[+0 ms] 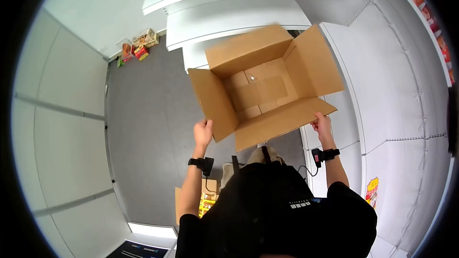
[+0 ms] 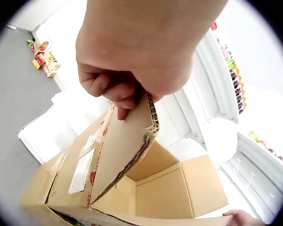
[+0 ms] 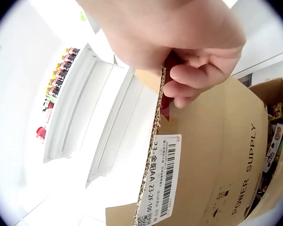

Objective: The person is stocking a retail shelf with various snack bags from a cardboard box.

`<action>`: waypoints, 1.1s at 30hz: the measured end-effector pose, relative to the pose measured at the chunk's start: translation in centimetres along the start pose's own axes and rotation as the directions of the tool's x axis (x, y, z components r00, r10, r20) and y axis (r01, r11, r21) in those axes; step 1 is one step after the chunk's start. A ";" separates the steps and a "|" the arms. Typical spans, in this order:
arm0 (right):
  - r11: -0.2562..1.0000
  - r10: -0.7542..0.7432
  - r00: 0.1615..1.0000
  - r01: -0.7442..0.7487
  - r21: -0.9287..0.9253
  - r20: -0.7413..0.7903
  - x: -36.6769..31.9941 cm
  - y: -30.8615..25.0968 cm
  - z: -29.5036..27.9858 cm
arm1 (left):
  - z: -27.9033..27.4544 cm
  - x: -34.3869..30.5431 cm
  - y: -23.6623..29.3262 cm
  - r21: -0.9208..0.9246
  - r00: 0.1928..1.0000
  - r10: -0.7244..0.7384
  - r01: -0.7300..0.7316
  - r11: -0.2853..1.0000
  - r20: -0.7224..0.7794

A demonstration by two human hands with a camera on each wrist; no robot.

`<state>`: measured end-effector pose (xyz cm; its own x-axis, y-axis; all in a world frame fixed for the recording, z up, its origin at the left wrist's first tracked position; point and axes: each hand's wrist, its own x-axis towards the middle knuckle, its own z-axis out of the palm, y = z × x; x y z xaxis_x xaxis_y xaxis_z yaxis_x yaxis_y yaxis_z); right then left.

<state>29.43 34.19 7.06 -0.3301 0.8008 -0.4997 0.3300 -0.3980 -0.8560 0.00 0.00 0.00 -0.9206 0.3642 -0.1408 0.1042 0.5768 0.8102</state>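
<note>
A large cardboard box [image 1: 267, 91] is tilted in front of me, its flaps spread and its taped bottom showing inside. My left hand [image 1: 203, 133] grips the edge of the left flap, thumb on one face and curled fingers on the other, as the left wrist view also shows. At the near right corner, my right hand [image 1: 322, 126] pinches the edge of the near flap. In the right wrist view, a white printed label [image 3: 162, 179] lies along that flap's edge, below the curled fingers. Inside the box, only bare cardboard shows.
White shelves [image 1: 234, 16] stand just beyond the box, with more white shelving [image 1: 382, 91] on the right. Packaged goods [image 1: 141, 48] lie on the floor by the far left corner. A second carton [image 3: 276, 136] holding packets is low beside me. Grey floor [image 1: 138, 114] extends leftward.
</note>
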 end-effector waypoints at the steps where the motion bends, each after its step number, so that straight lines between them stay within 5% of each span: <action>1: 1.000 -0.022 1.000 0.022 0.022 -0.009 -1.5 -0.2 0.4 | -2.1 -0.6 0.5 -0.058 1.000 0.014 -0.014 0.998 -0.011; 5: 0.992 -0.121 0.992 0.119 0.044 0.038 -6.7 -1.3 2.7 | -9.4 -4.0 -0.1 -0.330 0.998 -0.050 0.037 0.943 -0.031; 15: 0.980 -0.043 0.930 0.111 -0.166 0.366 -10.8 3.6 14.1 | -20.1 -16.3 -13.2 -0.264 0.927 -0.309 0.251 0.931 -0.210; 24: 0.933 0.085 0.677 0.203 -0.297 0.731 -12.5 5.4 31.5 | -25.1 -27.5 -21.3 -0.435 0.672 -0.594 0.418 0.798 -0.443; 33: 0.860 0.202 0.524 0.309 -0.405 0.827 -11.6 7.3 52.1 | -28.2 -24.2 -27.5 -0.419 0.457 -0.648 0.509 0.752 -0.609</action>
<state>-10.39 -1.32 -0.28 -0.8382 -0.0305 -0.5445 0.5405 0.0861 -0.8369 8.80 -45.33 -2.81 -0.7174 -0.6529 -0.2430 -0.5474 0.3127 0.7762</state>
